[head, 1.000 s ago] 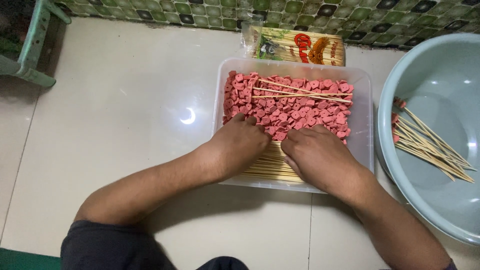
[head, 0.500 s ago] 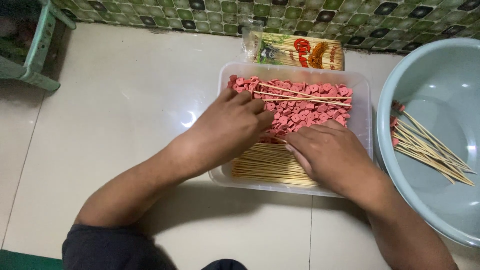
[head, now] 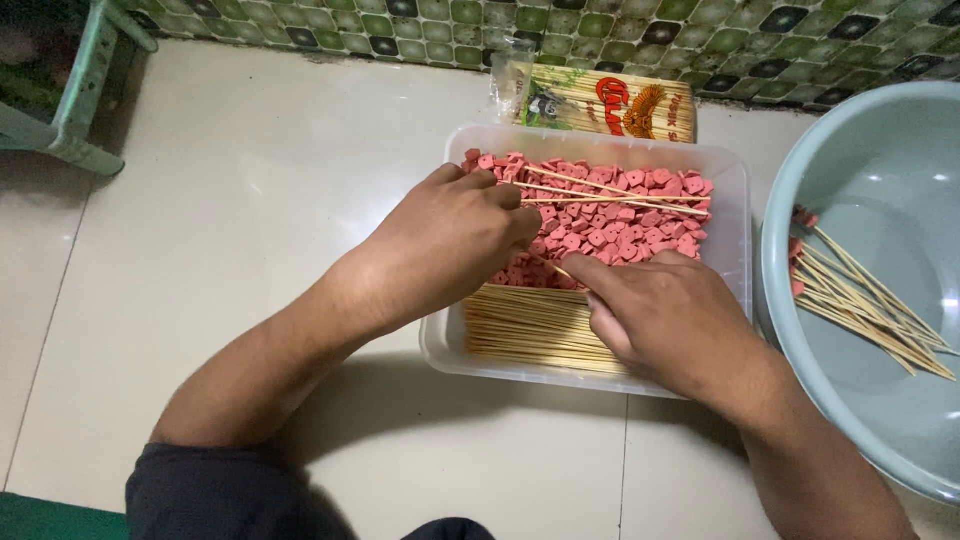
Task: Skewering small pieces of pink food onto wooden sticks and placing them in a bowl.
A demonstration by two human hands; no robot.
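While our left hand (head: 455, 240) curls over the pink sausage pieces (head: 610, 215) at the far side of the clear plastic tub (head: 730, 180), its fingers are narrow, as if they pinch one piece; what exactly they hold we cannot tell. Our right hand (head: 665, 315) lies over the bundle of bare bamboo skewers (head: 520, 325) at the tub's near edge, with the fingertips closed on one thin stick. We judge that the step is threading a piece on a skewer, so the next move needs the point and the piece brought together. Finished skewers (head: 870, 305) lie in the grey basin (head: 880, 150) beyond the tub's right edge. A skewer packet (head: 610, 100) touches the far edge. Open tiled floor (head: 250, 200) is at the left.
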